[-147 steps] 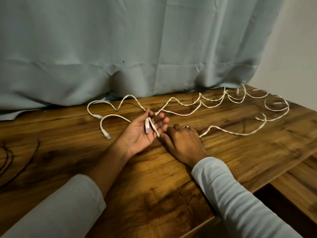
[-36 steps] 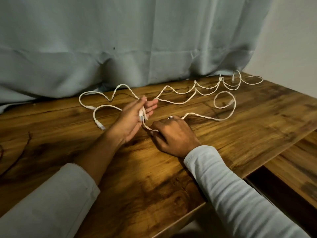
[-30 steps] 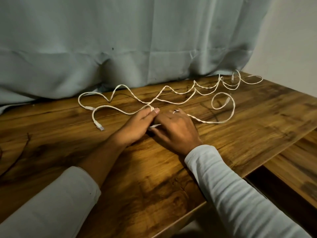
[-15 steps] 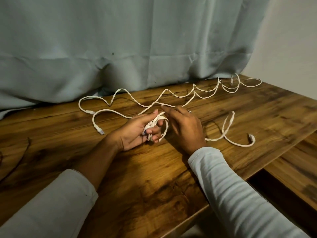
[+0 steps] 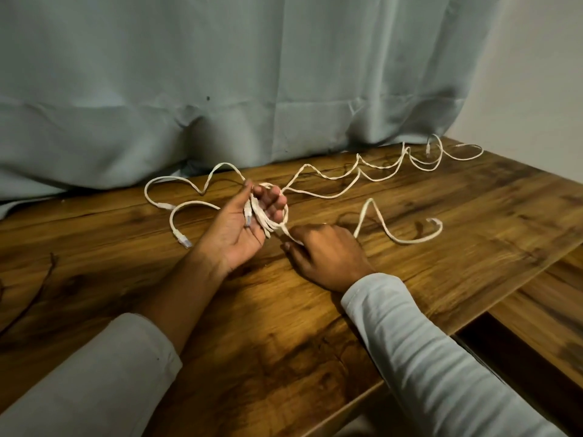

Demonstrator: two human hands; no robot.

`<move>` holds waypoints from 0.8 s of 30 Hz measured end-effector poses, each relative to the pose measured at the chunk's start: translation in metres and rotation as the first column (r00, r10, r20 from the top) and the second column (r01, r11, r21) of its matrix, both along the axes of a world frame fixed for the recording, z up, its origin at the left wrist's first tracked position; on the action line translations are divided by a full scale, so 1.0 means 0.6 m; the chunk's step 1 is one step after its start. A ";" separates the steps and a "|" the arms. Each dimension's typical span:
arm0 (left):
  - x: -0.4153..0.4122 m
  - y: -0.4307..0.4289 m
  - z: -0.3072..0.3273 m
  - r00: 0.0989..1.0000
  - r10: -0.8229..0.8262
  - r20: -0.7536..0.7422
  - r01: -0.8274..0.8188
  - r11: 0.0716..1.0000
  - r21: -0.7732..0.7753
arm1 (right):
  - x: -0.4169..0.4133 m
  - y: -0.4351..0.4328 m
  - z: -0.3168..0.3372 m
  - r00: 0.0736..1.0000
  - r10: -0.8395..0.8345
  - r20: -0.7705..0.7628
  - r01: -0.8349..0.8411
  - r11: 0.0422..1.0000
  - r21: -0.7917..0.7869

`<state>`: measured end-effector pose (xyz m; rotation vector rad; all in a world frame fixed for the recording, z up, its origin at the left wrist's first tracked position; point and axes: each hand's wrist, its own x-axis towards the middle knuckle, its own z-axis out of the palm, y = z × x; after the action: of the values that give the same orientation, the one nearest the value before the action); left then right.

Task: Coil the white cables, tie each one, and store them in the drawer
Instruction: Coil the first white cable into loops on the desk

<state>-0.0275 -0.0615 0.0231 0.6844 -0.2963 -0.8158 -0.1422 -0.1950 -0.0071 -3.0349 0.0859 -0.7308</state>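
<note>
One cable in work: the white cable [image 5: 286, 215] is wound in several turns round the fingers of the left grip [image 5: 244, 223], above the desk [image 5: 284, 326]. It shows more turns than half a second ago.
Left grip: palm up, fingers curled through the loops and holding them, with one plug lying across the palm. Earlier the palm faced more sideways, toward the other hand.
Right grip: the right grip [image 5: 328, 255] lies knuckles up on the desk just right of the coil. Its thumb and fingertip pinch the strand that leaves the loops. Before, it was raised beside the coil.
Loose tail: the loose tail [image 5: 407, 241] runs right from the right grip, rises in one hump and ends in an end plug [image 5: 434, 221] on the desk. It is shorter than before, and the plug has drawn back from the front edge.
Other lengths: the other white cable [image 5: 315, 193] snakes along the back of the desk below the curtain [image 5: 284, 74], lying as it did earlier.
Left edge: a dark cable [image 5: 41, 288] lies on the desk.
</note>
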 end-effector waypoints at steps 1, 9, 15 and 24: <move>0.005 0.000 0.000 1.000 0.021 0.014 -0.020 1.000 -0.009 | -0.001 0.003 0.000 0.998 0.059 -0.015 -0.059 0.998 -0.010; 0.000 -0.017 -0.030 0.786 0.064 0.614 -0.307 0.904 0.299 | -0.004 0.004 0.007 0.983 0.158 0.096 -0.152 0.986 -0.069; 0.007 -0.006 -0.040 0.361 -0.141 0.922 -0.561 0.757 0.335 | -0.010 -0.008 0.016 0.947 0.155 0.283 -0.141 0.987 -0.071; -0.010 -0.005 -0.024 0.652 -0.234 0.721 -0.192 0.870 0.455 | -0.008 -0.026 0.013 0.919 0.068 0.388 -0.129 0.983 0.133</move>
<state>-0.0335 -0.0645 0.0087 1.5335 -0.8885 -0.5770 -0.1471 -0.2105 0.0008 -2.6685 -0.0168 -1.2255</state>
